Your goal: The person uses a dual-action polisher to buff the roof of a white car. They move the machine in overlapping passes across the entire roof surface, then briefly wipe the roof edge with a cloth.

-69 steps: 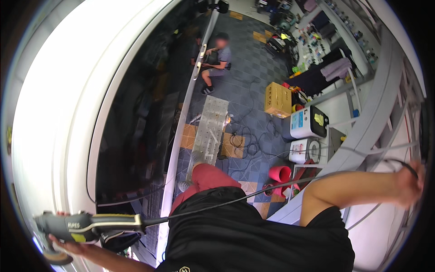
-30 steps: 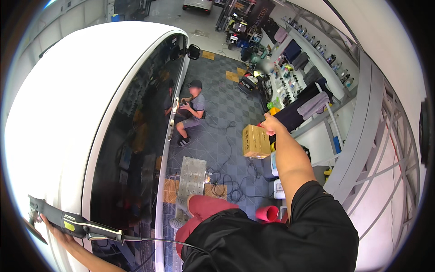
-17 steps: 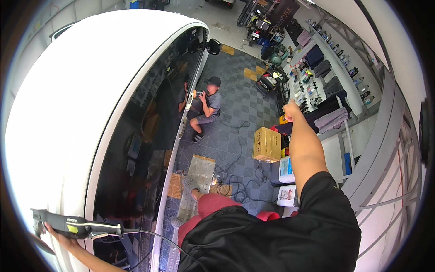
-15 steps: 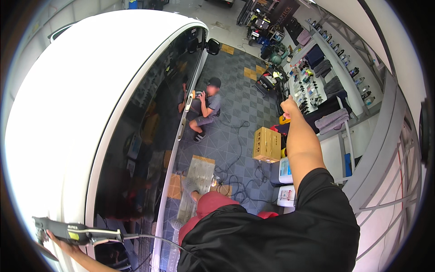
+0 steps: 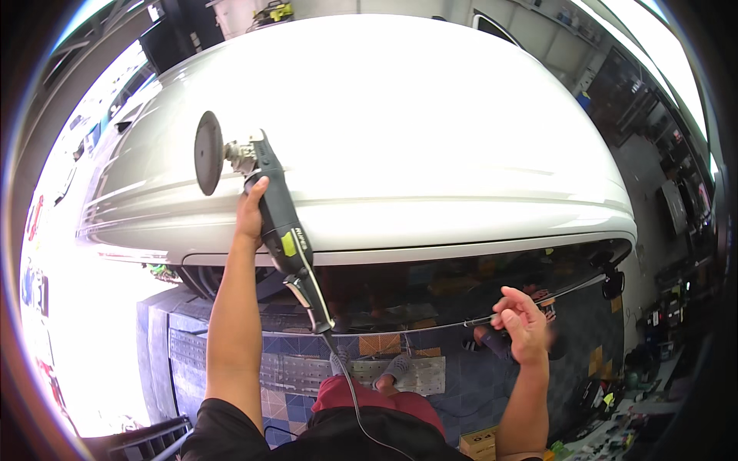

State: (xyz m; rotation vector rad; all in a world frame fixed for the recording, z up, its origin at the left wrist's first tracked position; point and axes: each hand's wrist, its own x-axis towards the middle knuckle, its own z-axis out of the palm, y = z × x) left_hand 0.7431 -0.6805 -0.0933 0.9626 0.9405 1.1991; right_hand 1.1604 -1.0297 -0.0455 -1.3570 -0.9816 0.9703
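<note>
Above the white roof of a car, a black corded polisher is gripped by my left hand. Its round grey disc stands edge-on at the head end, seemingly off the paint. From the rear of the handle a cable runs down across my body. My right hand is raised in front of the dark side windows, fingers loosely bent and apart, holding nothing.
I stand on a perforated metal platform beside the car. Down by the car door to the right crouches another person. A cardboard box sits at the lower right, near shelves and bottles. Grey and tan tiles cover the floor.
My view has swung left to face the car's roof. The polisher in my left hand now shows near the middle left; my right hand, closed and stretched out before, is now open beside the windows.
</note>
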